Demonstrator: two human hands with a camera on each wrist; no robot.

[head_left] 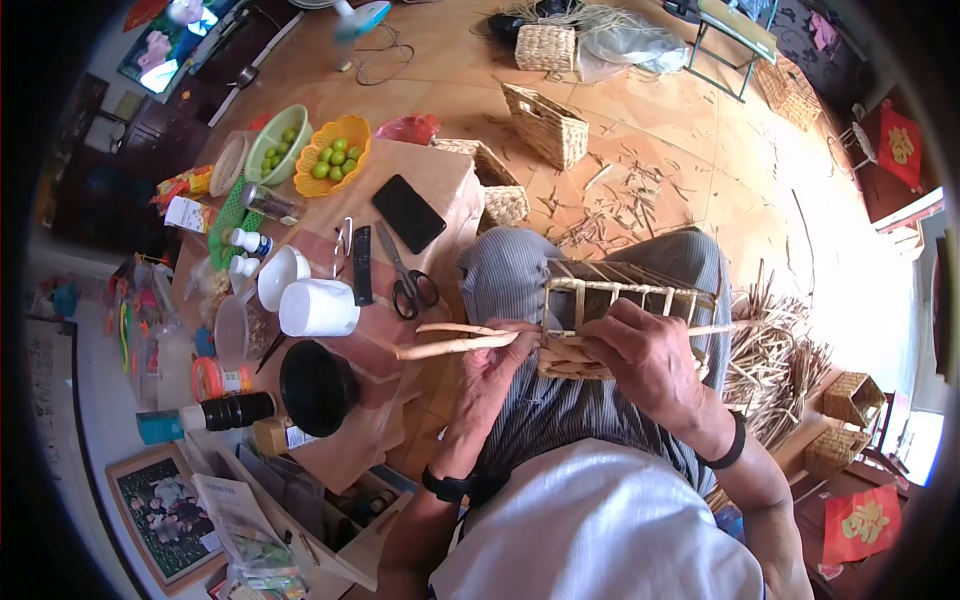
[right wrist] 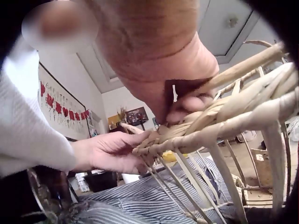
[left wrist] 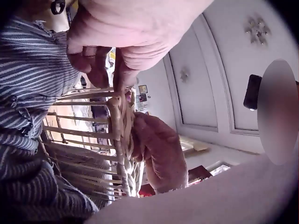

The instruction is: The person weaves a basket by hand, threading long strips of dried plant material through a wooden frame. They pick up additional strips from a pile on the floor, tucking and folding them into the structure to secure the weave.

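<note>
Over the lap (head_left: 520, 418) is a part-woven basket (head_left: 565, 366) with exposed ribs. The left hand (head_left: 492, 364) pinches its end, where loose strands (head_left: 430, 350) project; the right hand (head_left: 652, 358) grips the braided edge.

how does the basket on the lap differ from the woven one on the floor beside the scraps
The lap basket shows gappy, open bars with a braided edge, while the floor basket has densely woven walls. The lap basket is held by the left hand and right hand; the floor basket stands untouched. Both are straw-coloured.
</note>
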